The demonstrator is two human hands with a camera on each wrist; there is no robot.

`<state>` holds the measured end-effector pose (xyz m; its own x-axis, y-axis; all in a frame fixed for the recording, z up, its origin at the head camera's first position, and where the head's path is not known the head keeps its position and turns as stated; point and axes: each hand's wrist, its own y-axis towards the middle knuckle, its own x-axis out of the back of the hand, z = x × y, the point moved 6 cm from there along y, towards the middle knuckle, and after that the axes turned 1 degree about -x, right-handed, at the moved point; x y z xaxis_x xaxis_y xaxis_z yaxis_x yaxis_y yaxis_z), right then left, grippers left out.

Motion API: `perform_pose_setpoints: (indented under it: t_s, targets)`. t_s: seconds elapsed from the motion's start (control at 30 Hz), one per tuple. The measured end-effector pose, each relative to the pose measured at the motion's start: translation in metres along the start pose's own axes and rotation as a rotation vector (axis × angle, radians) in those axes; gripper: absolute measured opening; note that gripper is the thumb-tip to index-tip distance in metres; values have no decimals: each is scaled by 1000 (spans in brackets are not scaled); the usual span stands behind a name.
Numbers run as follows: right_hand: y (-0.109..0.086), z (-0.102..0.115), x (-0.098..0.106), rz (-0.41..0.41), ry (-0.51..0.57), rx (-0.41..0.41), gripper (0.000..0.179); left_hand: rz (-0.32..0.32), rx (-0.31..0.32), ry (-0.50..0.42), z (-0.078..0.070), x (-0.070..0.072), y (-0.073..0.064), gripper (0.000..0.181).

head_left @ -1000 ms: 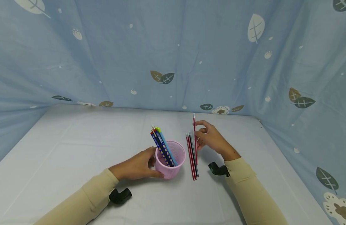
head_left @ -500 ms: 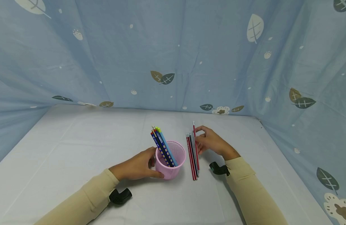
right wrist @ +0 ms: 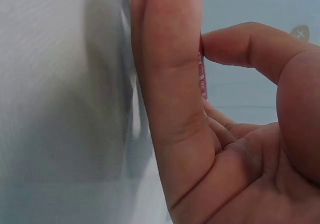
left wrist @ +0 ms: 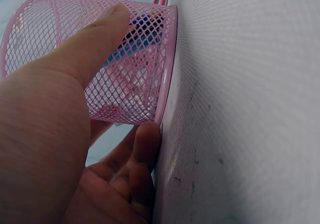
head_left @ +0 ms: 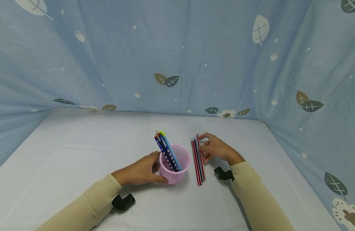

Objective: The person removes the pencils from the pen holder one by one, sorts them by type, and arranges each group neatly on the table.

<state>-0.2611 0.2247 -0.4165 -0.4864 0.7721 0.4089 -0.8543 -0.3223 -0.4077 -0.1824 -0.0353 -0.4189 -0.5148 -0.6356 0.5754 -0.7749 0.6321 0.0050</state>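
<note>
My left hand (head_left: 141, 170) grips a pink mesh pencil cup (head_left: 175, 179) from its left, fingers behind and thumb in front. In the left wrist view the cup (left wrist: 107, 102) stands on its base against the cloth. Several pencils (head_left: 167, 150), dark blue with dots and one light blue, lean to the left inside it. Right of the cup lie several red and black striped pencils (head_left: 196, 162) side by side. At their right edge my right hand (head_left: 218, 149) pinches a red pencil (head_left: 203, 168). Only a bit of red pencil (right wrist: 203, 82) shows in the right wrist view.
A white cloth (head_left: 108, 138) covers the table. Blue leaf-print curtains (head_left: 177, 48) rise behind it and along the sides. Black wrist mounts (head_left: 123, 201) sit under both sleeves.
My right hand has drawn the red pencil toward me and slightly left, against the row of striped pencils. My left hand and the cup have stayed put.
</note>
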Motion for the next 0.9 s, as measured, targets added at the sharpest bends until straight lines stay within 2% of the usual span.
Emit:
perform_pose_setpoints:
  t_s: [0.17,0.7,0.9]
  targets:
    - [0,-1,-1,-16,-36,-15,52,-1,0,1,-1,0,0,71]
    - [-4,4,-5,-40,-125,15,57,2,5,-15,-2,0,0,74]
    - [-6,5,-6,-53,-127,11,59,-3,-1,-20,-2,-1,0,75]
